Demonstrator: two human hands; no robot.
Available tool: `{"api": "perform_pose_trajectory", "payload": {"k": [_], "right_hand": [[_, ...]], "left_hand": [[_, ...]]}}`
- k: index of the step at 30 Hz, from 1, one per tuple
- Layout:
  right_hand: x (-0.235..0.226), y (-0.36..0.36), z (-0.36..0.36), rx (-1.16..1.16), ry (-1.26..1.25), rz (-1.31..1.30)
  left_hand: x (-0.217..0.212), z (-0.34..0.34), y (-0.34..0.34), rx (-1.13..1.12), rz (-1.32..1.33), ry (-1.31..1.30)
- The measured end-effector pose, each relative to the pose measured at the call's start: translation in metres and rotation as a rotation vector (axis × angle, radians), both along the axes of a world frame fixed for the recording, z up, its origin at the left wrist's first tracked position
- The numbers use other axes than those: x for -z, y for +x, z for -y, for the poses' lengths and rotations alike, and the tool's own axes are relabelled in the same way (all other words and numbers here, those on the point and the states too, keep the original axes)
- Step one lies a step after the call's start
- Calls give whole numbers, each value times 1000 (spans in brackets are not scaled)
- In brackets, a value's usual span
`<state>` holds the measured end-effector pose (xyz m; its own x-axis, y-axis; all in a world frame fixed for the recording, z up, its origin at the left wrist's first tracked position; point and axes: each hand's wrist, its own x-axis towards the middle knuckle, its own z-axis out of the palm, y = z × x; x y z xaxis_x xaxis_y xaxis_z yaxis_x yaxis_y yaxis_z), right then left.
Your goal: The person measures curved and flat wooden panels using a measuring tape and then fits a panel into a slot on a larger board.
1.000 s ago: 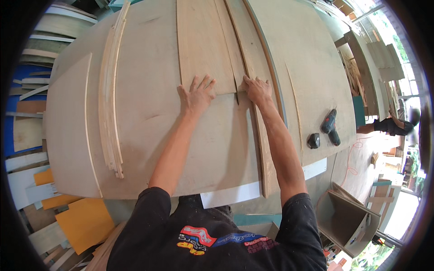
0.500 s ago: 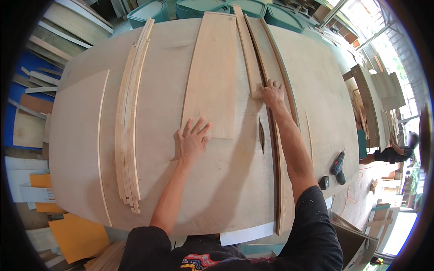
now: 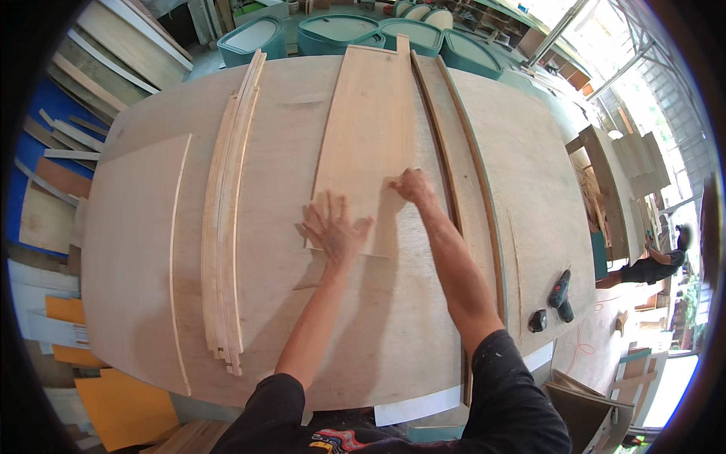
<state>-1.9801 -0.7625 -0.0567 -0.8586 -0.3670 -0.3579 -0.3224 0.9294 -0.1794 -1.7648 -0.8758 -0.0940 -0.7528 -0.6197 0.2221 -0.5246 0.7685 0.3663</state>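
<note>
A wide pale plywood panel (image 3: 367, 129) lies lengthwise on a big plywood table (image 3: 287, 303). My left hand (image 3: 333, 231) rests flat on the panel's near end, fingers spread. Fingers curled, my right hand (image 3: 412, 185) presses on the panel near its right edge; whether it grips the edge I cannot tell. Just right of that hand lie long thin curved wood strips (image 3: 461, 174).
A bundle of thin curved strips (image 3: 227, 219) lies left of the panel, and a single thin strip (image 3: 175, 250) farther left. A cordless drill (image 3: 561, 293) and its battery (image 3: 538, 321) sit at the table's right edge. Teal moulds (image 3: 333, 29) stand beyond. Another person (image 3: 658, 261) works far right.
Both hands moved: the left slid onto the wide panel's near end, and the right came in from the thin strips onto the panel. The view shifted up the table.
</note>
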Motion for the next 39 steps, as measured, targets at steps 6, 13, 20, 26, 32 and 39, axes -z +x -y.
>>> {"api": "perform_pose_trajectory", "payload": {"k": [6,13,20,26,32,39], "right_hand": [[9,57,29,-54,-81,-86],[27,182,-20,19,-218,-93],[-38,361,-64,337,-228,129],[-15,388,-82,419,-315,82],[-42,393,-83,434,-882,54],[-55,410,-7,307,-1096,-49]], "left_hand": [[28,50,8,-239,-2,10],[31,9,127,-245,61,-172],[24,-7,247,-232,68,-88],[6,-10,266,-201,94,-22],[-34,-71,267,-77,-231,875],[-86,-60,296,-104,-106,720]]}}
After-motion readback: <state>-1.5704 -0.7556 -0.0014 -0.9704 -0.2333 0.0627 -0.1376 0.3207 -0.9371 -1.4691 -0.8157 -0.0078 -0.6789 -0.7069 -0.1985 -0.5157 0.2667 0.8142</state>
